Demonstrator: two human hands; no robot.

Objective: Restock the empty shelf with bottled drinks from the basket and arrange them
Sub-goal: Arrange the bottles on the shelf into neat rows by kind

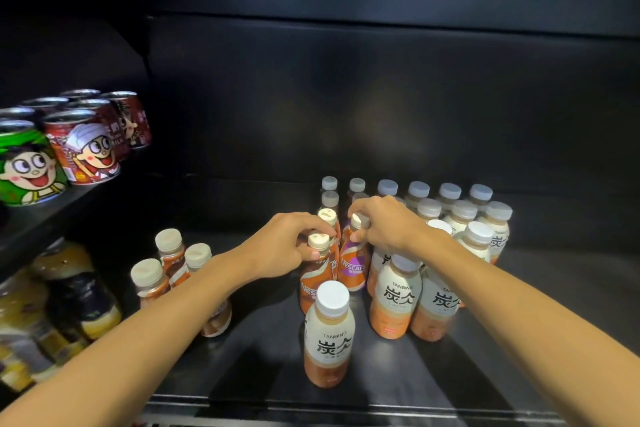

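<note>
On the black shelf [263, 350] stand several coffee bottles. My left hand [280, 246] grips the cap end of an orange Nescafé bottle [313, 282] in the middle of the shelf. My right hand [384, 222] holds the neck of a purple Nescafé bottle [353, 269] right beside it. Both bottles stand upright. A lone Tanbing latte bottle [329, 336] stands in front of them. More Tanbing bottles [394, 298] fill rows to the right and back. A small group of brown bottles [166, 263] stands to the left, partly behind my left forearm.
Cartoon-printed cans [83, 149] sit on a higher shelf at the left. Dark and yellow bottles [69, 298] crowd the lower left compartment. The shelf's front edge [346, 409] runs along the bottom. The basket is out of view.
</note>
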